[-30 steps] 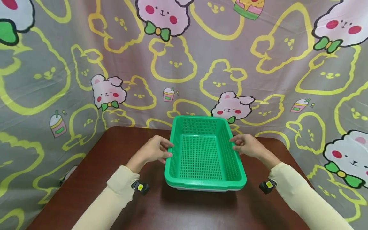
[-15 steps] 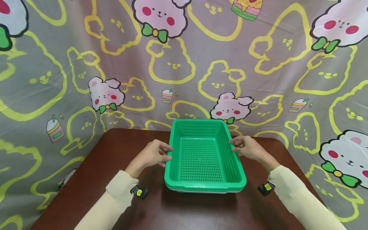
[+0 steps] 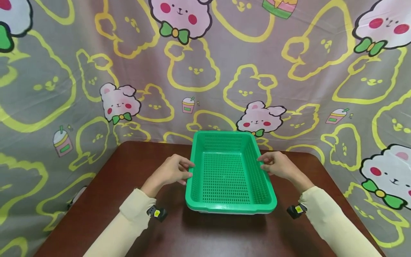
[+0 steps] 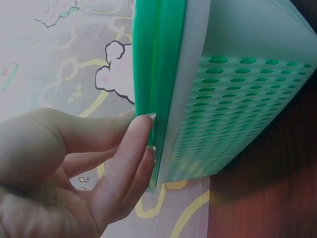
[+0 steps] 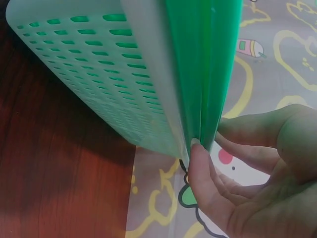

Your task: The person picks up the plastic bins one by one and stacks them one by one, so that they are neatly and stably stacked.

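A green slotted plastic basket point(image 3: 224, 175) is in the middle of the head view, nested in at least one other basket. Both wrist views show a seam between layered green rims, and a pale whitish slotted basket point(image 4: 237, 99) lies outermost beneath them. My left hand point(image 3: 173, 169) pinches the green rim on its left long side, thumb on one face and fingertips at the seam in the left wrist view. On the opposite long side, my right hand point(image 3: 277, 165) pinches the rim in the same way. Inside, the green basket's bare slotted floor shows.
The nested baskets are over a dark brown wooden table point(image 3: 128, 157). A grey curtain point(image 3: 205, 64) printed with cartoon rabbits hangs behind and along both sides. Each wrist wears a small black camera, one by the left sleeve point(image 3: 138, 205) and one by the right sleeve point(image 3: 316, 198).
Both hands keep their hold on the rim. The lower green rim at the front showed more half a second ago than now. The head view has shifted slightly.
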`<state>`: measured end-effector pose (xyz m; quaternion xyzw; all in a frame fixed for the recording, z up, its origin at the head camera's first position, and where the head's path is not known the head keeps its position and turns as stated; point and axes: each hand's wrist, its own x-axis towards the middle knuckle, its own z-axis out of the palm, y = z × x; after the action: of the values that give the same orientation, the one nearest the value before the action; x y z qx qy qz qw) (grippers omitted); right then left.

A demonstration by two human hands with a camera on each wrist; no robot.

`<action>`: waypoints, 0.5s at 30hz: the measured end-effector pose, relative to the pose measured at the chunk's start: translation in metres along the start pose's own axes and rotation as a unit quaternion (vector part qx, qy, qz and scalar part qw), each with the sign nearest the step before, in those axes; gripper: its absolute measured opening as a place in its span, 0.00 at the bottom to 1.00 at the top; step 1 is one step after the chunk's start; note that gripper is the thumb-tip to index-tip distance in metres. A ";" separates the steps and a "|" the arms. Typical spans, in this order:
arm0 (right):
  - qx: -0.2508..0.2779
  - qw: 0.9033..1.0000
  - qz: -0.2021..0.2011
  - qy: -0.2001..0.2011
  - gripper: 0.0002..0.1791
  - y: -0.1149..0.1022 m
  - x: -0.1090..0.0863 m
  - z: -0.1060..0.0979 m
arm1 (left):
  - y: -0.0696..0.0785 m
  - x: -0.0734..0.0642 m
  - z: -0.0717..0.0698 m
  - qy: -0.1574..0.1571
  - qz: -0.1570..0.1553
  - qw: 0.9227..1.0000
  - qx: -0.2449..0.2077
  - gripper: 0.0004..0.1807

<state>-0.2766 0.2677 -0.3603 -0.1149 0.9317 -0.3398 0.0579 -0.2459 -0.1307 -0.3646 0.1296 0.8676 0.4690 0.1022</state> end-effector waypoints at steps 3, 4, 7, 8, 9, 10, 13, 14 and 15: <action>-0.002 1.000 -0.001 -0.001 0.15 0.001 0.000 -0.001 | 0.002 0.000 0.001 0.004 -0.002 1.000 0.004 0.20; -0.004 1.000 -0.001 0.000 0.15 0.001 0.000 -0.001 | 0.002 0.000 0.001 0.005 -0.002 1.000 0.005 0.20; -0.005 1.000 -0.001 -0.002 0.15 0.001 0.000 -0.001 | 0.002 0.000 0.001 0.005 -0.001 1.000 0.007 0.20; -0.004 1.000 -0.001 -0.002 0.15 0.001 0.000 -0.001 | 0.002 0.000 0.001 0.005 0.000 1.000 0.006 0.20; -0.003 1.000 -0.001 -0.003 0.15 0.001 0.000 -0.001 | 0.002 -0.001 0.001 0.004 0.001 1.000 0.006 0.20; -0.001 1.000 0.000 -0.003 0.15 0.001 0.000 -0.001 | 0.001 -0.001 0.001 0.003 0.002 1.000 0.006 0.20; 0.000 1.000 -0.007 -0.005 0.15 0.001 0.000 -0.001 | 0.000 -0.003 0.001 0.003 0.007 1.000 0.005 0.21; 0.002 1.000 -0.007 -0.005 0.15 0.001 0.000 -0.001 | -0.001 -0.004 0.001 0.003 0.008 1.000 0.005 0.21; 0.003 1.000 -0.008 -0.006 0.15 0.001 0.001 -0.001 | -0.002 -0.005 0.001 0.003 0.009 1.000 0.003 0.21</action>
<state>-0.2777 0.2687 -0.3604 -0.1242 0.9292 -0.3429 0.0608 -0.2416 -0.1329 -0.3667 0.1363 0.8683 0.4674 0.0948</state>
